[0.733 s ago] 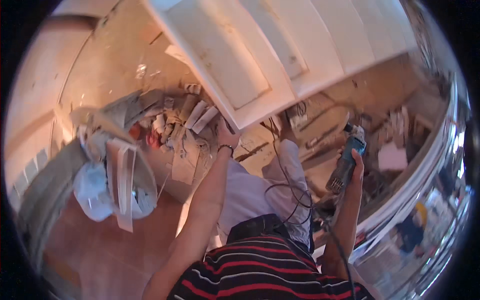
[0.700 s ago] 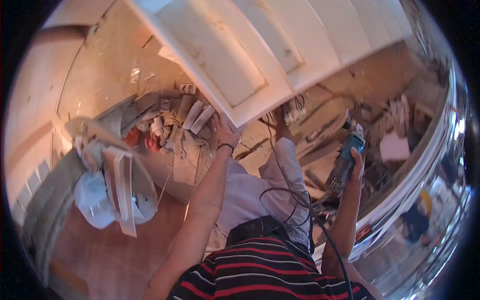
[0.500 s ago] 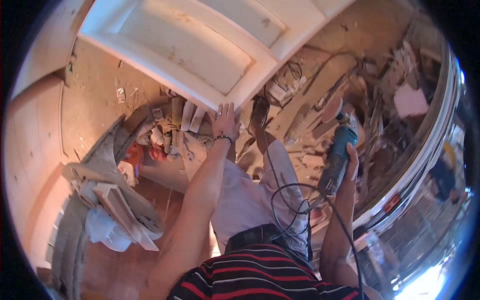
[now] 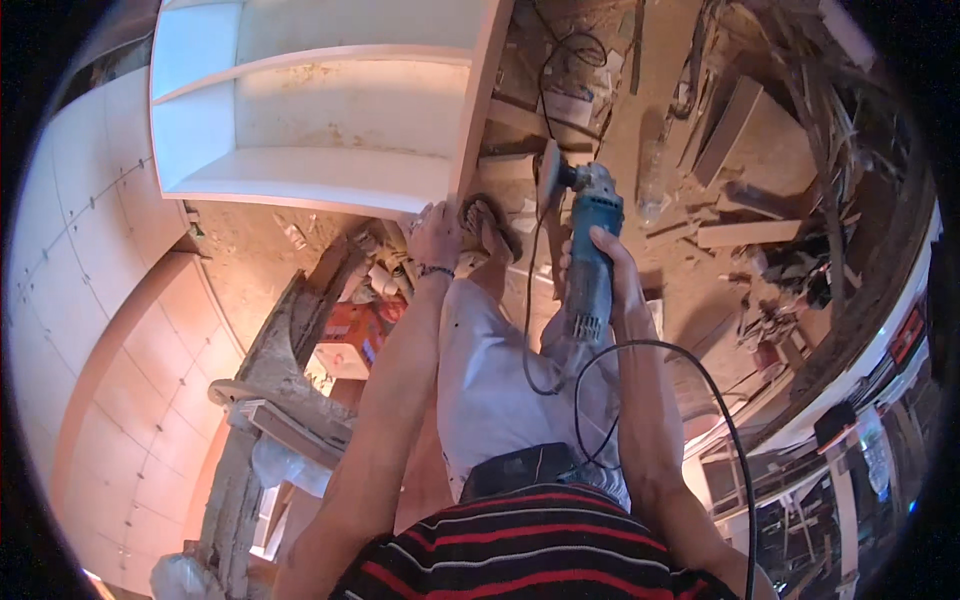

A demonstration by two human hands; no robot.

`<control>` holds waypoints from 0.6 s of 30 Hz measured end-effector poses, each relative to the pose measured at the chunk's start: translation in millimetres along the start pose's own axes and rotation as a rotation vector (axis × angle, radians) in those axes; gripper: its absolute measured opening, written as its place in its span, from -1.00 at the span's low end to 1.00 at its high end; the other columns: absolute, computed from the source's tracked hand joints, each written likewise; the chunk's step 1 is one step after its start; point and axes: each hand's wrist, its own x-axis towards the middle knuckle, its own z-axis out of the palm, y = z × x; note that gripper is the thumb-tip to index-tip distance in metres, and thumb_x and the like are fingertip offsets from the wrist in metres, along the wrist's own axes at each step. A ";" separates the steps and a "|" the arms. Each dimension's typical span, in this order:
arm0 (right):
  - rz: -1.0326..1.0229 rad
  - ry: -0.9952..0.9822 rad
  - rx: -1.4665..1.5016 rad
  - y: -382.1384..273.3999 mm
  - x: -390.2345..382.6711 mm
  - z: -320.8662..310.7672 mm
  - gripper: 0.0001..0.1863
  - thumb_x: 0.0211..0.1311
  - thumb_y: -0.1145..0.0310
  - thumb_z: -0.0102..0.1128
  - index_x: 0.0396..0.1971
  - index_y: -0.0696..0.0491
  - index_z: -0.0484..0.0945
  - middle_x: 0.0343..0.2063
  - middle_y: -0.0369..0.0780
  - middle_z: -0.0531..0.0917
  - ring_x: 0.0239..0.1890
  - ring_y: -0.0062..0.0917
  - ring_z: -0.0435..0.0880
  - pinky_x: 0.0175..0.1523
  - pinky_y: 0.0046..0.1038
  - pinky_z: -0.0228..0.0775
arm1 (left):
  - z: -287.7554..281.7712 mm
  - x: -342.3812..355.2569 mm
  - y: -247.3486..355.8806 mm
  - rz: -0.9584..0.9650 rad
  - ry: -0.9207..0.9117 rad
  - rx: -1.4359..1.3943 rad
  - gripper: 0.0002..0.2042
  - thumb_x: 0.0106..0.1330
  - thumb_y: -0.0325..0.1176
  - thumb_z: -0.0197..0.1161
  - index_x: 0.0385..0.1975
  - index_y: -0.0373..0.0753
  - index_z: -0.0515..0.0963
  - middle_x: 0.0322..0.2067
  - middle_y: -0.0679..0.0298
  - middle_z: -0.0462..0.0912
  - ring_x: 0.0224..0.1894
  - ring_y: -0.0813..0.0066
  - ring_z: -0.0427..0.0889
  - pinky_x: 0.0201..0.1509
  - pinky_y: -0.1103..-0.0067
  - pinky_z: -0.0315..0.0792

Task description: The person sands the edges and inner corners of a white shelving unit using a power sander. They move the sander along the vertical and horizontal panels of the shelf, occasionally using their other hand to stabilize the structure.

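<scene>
My right hand is wrapped round the body of a teal and grey angle grinder. A round sanding disc on its head stands on edge, close to the right side of a shelf unit but apart from it. The grinder's dark cable loops over my lap and right forearm. My left hand grips the near right corner of the shelf unit, fingers over its edge. Pale boards form the unit, with a divider across it and brownish stains on the inner panel.
Wood scraps and a plastic bottle litter the dusty floor at right. A rough workbench carrying offcuts stands at left, near a red-orange box. Pale panels line the left side. My foot is beside the unit's corner.
The view has turned, so the shelf unit now lies straighter ahead. My right hand has brought the grinder left, its disc nearer the unit's side. My left hand stays on the corner.
</scene>
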 end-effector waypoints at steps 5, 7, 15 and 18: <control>-0.006 -0.015 0.103 35.8 1.6 22.3 -0.46 0.33 -0.05 0.28 -0.02 0.16 0.55 -0.37 -0.14 0.72 -0.42 -0.42 0.74 -0.25 -0.42 0.68 | 0.7 -6.5 -9.1 0.017 -0.038 -0.028 -0.59 0.31 -0.23 0.24 0.16 -0.12 0.59 0.15 0.16 0.69 0.22 0.13 0.64 0.57 -0.02 0.06; -0.079 0.014 -0.027 49.6 2.9 28.3 -0.48 0.35 -0.01 0.27 -0.01 0.17 0.53 -0.38 -0.14 0.71 -0.41 -0.41 0.74 -0.24 -0.40 0.68 | -1.6 -4.2 -19.8 0.019 -0.054 -0.090 -0.59 0.28 -0.17 0.33 0.11 -0.12 0.61 0.06 0.15 0.73 0.10 0.06 0.68 0.45 0.11 0.26; 0.057 -0.031 0.189 121.5 43.9 33.6 -0.51 0.31 0.07 0.34 -0.10 0.23 0.51 -0.34 -0.11 0.69 -0.36 -0.38 0.74 -0.20 -0.36 0.69 | -29.8 30.8 -85.8 -0.115 -0.257 0.115 -0.27 0.37 0.26 0.19 0.46 0.02 0.34 0.61 0.23 0.01 0.64 0.15 -0.03 0.57 -0.28 -0.36; 0.083 0.001 0.252 136.4 55.2 47.5 -0.60 0.28 0.11 0.36 -0.14 0.12 0.51 -0.42 -0.17 0.67 -0.49 -0.41 0.69 -0.34 -0.32 0.66 | -41.8 41.0 -92.3 -0.191 -0.358 0.174 0.03 0.15 0.55 0.21 0.55 0.02 0.22 0.64 0.05 -0.24 0.67 0.01 -0.38 0.48 -0.42 -0.44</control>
